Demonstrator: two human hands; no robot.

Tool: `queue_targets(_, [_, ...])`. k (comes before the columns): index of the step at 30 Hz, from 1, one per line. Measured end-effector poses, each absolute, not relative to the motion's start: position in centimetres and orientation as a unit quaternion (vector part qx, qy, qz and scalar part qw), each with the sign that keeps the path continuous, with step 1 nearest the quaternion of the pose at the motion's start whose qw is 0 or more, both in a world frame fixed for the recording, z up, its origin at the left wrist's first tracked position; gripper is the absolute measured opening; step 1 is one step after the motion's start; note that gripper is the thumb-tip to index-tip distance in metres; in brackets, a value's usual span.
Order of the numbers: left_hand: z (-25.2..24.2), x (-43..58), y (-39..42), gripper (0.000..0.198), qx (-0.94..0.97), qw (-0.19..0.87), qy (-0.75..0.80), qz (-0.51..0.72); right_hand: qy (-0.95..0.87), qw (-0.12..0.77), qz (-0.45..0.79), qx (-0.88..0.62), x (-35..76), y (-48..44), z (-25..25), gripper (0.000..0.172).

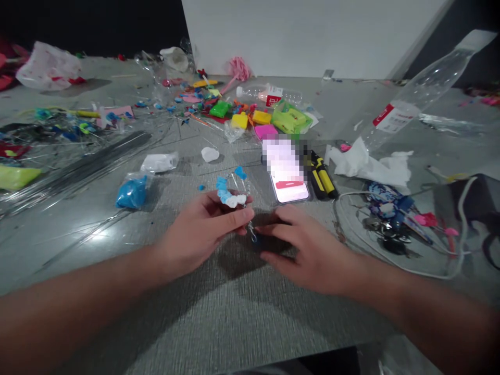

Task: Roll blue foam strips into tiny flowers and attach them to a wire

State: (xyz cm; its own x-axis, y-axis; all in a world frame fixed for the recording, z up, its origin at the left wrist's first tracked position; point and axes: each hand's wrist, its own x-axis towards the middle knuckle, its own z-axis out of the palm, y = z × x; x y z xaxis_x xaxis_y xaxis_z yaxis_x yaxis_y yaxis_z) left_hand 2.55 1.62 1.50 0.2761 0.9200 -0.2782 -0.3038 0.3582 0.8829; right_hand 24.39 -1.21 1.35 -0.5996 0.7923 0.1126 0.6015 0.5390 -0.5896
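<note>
So the little blue-and-white wired piece (224,195) is up in the left hand (199,226), pinched between thumb and fingers. The lumps look like modelling clay, sticking out past the fingertips on the far side, white ones closest to the thumb. Its twisted wire tail (251,229) hangs down toward the right hand (308,247), ending in a tiny loop between the two hands. Right hand's got thumb and fingers parted, fingertips right by that loop; can't tell if they're actually touching it.

Just beyond the piece there's a loose blue blob (240,172), then a white lump (210,154) further off. Blue clay packet (132,192) sits over to the left, lit-up phone (289,177) past the right hand, with yellow-and-black pliers (322,177) just beside it.
</note>
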Motion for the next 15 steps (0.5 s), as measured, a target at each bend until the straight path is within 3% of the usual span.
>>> queue_targets(6, [1.1,2.9,1.4,0.024,0.344,0.705,0.433,0.445,-0.782,0.326,0.330,-0.417,23.3,-1.9,2.2,0.008])
queue_targets(15, [0.1,2.5,1.3,0.023,0.382,0.693,0.422,0.442,-0.714,0.324,0.424,-0.453,22.5,-2.1,1.3,0.018])
